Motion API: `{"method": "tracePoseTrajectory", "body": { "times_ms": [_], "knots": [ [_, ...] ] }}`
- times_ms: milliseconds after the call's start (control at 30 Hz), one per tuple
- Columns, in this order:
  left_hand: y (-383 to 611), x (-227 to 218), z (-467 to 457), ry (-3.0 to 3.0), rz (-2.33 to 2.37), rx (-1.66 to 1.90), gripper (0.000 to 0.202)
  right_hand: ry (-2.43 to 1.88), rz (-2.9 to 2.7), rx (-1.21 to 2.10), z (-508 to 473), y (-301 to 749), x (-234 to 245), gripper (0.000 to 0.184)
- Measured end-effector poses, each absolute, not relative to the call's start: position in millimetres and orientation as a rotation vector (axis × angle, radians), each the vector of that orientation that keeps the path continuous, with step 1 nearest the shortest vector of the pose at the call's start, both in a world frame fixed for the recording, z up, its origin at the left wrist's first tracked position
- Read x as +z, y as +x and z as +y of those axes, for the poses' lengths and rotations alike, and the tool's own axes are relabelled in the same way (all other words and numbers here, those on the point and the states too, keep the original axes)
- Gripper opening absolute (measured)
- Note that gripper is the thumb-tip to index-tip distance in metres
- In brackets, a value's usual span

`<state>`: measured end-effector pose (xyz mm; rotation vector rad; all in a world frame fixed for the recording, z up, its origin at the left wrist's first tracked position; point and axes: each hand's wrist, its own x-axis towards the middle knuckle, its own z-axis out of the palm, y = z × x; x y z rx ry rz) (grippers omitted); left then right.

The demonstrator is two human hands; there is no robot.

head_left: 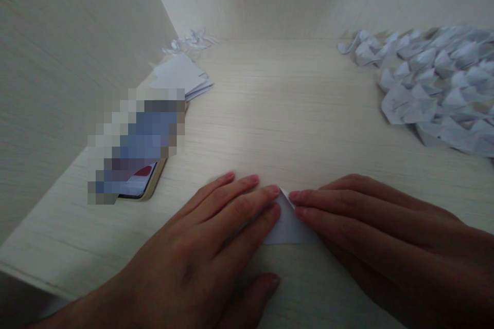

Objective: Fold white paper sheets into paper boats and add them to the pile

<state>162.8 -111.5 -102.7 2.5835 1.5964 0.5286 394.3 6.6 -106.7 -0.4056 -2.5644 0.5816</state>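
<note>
Head view: left hand, unclenched, steadies folded white paper beneath its fingertips; right hand touches the paper's slanted edge, grip unclear. Even pressure suits creasing.

1. Paper is lying on the table, right of a phone.
2. Sheets are sitting behind the phone, scraps behind them.
3. Folded pieces are lying behind the paper, rightward.

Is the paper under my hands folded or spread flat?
Folded, at least partly: the paper shows a slanted, overlapping edge between your left hand and right hand; part is hidden.
</note>
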Motion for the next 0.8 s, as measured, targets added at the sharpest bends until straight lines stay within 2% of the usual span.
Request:
{"method": "tracePoseTrajectory", "body": {
  "times_ms": [300,467,633,800],
  "knots": [
    [162,-103,-111,2.575,1.567,0.522,0.045,-0.475,-2.587,0.667,7,387,-102,0.028],
    [162,-103,-112,2.555,1.601,0.556,0.045,-0.421,-2.634,0.708,4,391,-98,0.035],
    [162,-103,-114,2.565,1.588,0.555,0.044,-0.436,-2.654,0.741,3,390,-95,0.027],
    [163,-101,-113,2.594,1.574,0.540,0.045,-0.512,-2.647,0.814,3,392,-96,0.030]
  ]
}}
